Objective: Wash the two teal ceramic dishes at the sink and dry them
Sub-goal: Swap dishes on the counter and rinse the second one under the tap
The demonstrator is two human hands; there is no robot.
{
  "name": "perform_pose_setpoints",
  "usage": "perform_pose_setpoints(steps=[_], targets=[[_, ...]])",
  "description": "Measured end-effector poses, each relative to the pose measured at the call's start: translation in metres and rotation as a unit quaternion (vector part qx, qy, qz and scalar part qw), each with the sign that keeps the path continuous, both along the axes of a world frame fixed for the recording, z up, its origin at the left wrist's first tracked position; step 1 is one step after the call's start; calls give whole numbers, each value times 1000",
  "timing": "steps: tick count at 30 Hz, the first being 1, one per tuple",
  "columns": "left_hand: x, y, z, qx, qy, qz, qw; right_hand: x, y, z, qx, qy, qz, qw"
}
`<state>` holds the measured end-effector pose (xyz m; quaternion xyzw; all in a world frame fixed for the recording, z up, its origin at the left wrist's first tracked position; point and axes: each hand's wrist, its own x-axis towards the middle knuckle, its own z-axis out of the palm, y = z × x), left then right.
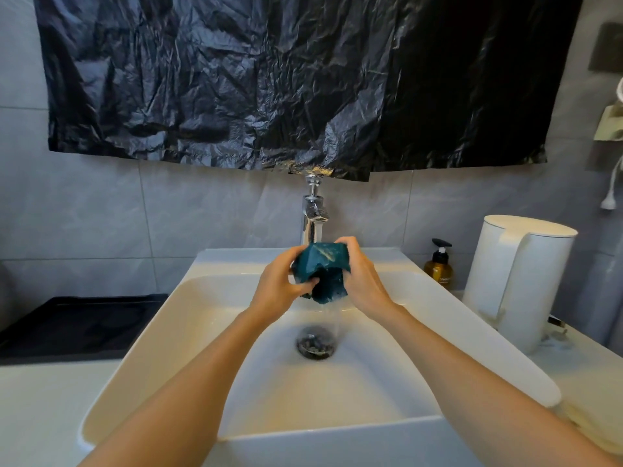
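Observation:
A teal faceted ceramic dish is held over the white sink, just below the chrome faucet. My left hand grips its left side, fingers curled under and into it. My right hand grips its right side, fingers wrapped over the top edge. Water runs off the dish's bottom toward the drain. Only one teal dish is in view.
An amber pump bottle and a tall white container stand on the counter right of the sink. A black tray lies on the left. Folded pale cloth sits at the lower right. Black plastic sheeting covers the wall above.

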<state>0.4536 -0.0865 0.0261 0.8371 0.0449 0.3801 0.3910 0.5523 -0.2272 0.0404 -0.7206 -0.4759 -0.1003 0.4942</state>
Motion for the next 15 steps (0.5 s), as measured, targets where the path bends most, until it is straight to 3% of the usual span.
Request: perform_pose_setpoints(steps=[2, 5, 7, 10, 12, 15], targets=[[0, 1, -2, 30, -3, 10, 1000, 0, -3, 2, -11, -36, -3, 999], [-1, -3, 3, -17, 16, -4, 1000, 4, 0, 2, -31, 7, -15, 999], [-2, -5, 5, -89, 84, -21, 992, 5, 4, 2, -63, 74, -46, 994], [-2, -10, 7, -257, 190, -55, 946, 3, 6, 5, -80, 207, -83, 972], [-3, -11, 8, -310, 215, -51, 925, 0, 5, 7, -62, 296, -71, 950], [-5, -9, 11, -382, 197, -13, 903, -4, 5, 7, -38, 278, -28, 959]])
